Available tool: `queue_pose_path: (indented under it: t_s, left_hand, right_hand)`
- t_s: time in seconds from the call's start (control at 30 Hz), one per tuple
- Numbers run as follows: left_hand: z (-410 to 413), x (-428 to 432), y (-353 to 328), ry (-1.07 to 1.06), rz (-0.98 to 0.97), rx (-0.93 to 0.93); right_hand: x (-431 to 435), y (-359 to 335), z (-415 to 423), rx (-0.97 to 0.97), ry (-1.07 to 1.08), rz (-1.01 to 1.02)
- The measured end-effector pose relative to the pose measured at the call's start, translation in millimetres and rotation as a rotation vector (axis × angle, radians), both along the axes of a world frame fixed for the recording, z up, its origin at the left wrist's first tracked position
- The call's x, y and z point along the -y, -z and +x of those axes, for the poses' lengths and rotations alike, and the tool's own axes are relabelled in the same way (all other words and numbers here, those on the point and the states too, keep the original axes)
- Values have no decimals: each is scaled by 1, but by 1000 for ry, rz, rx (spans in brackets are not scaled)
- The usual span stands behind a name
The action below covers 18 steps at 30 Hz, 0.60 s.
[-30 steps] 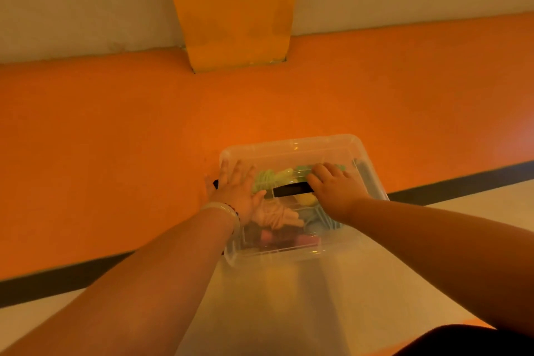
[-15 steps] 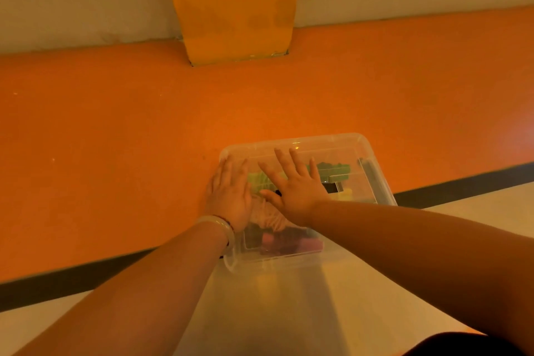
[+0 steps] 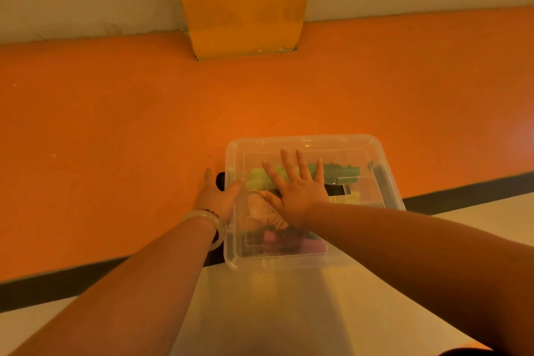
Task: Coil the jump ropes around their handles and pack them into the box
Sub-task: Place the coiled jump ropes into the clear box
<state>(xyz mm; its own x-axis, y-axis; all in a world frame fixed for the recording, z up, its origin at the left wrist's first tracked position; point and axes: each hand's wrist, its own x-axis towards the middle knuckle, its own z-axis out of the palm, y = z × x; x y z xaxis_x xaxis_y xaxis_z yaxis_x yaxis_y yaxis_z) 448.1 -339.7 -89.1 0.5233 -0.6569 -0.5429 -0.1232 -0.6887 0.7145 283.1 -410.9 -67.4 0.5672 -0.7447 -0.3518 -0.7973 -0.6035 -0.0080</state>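
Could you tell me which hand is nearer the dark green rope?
Right. The right hand lies on the lid beside the rope; the left hand rests at the box's left edge.

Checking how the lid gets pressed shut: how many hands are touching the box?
2. The right hand lies spread flat on the middle of the clear lid; the left hand rests at the left edge of the box, thumb on the rim.

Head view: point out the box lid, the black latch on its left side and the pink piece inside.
box lid (image 3: 303, 140), head view, bare far rim.
black latch (image 3: 220, 180), head view, middle of its visible face.
pink piece (image 3: 271, 237), head view, left end, seen through the lid.
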Motion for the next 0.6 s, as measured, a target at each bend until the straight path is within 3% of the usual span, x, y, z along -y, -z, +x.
queue_pose_path:
  t_s: [0.27, 0.5, 0.6]
  left_hand:
    - [1, 0, -10, 67, -94, 319]
    - [-3, -5, -7, 150, -181, 149]
    - [-7, -6, -9, 221, -171, 169]
  right_hand:
    - [-1, 0, 2, -2, -4, -11]
    - [-2, -3, 1, -5, -1, -6]
    - [-3, -4, 0, -11, 1, -9]
